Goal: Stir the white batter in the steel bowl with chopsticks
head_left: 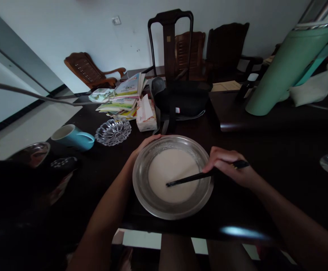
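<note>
A wide metal bowl [141, 195] stands on the dark table in front of me, with a smooth white batter [169, 165] in it. My left hand [148, 141] curls around the bowl's far left rim, its fingertips lying along the edge. Black chopsticks [188, 179] are gripped in my right hand [226, 163] over the bowl's right rim. Their tips dip into the batter near its middle, and their thick ends stick out behind the hand.
Left of the bowl are a glass dish [113, 131], a blue mug [73, 137] and a metal bowl [36, 154]. Beyond stand a tissue box [147, 116], stacked books [124, 98] and a black bag [183, 99]. A green cylinder [288, 71] rises at right. Someone's dark head shows at lower left.
</note>
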Motion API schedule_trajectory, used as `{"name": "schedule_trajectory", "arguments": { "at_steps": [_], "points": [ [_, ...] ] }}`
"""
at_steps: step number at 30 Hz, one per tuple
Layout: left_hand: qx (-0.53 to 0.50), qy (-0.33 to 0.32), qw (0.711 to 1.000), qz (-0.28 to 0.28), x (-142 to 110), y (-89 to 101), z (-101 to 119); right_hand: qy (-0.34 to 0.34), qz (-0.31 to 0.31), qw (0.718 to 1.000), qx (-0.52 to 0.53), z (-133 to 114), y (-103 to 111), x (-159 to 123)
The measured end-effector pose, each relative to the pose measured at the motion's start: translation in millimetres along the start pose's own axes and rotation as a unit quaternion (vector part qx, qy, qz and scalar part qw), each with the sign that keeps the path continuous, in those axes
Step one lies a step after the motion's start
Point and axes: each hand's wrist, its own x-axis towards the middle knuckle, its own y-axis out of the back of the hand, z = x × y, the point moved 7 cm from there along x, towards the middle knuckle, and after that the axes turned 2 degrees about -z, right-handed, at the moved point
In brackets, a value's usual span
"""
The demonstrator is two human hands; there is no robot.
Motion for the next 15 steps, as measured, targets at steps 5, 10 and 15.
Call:
{"name": "schedule_trajectory", "arguments": {
  "at_steps": [5, 10, 15],
  "points": [
    [-0.004, -0.003, 1.000, -0.003, 2, -0.3, 0, 0.054, 0.004, 0.997, -0.062, -5, -4, 3],
    [-0.007, -0.006, 1.000, -0.003, 2, -0.6, 0, -0.017, 0.145, 0.988, -0.050, 4, 40, -7],
    [-0.013, -0.010, 1.000, 0.003, -1, -0.9, 2, -0.014, 0.119, 0.992, 0.045, 5, 38, -8]
  ]
}}
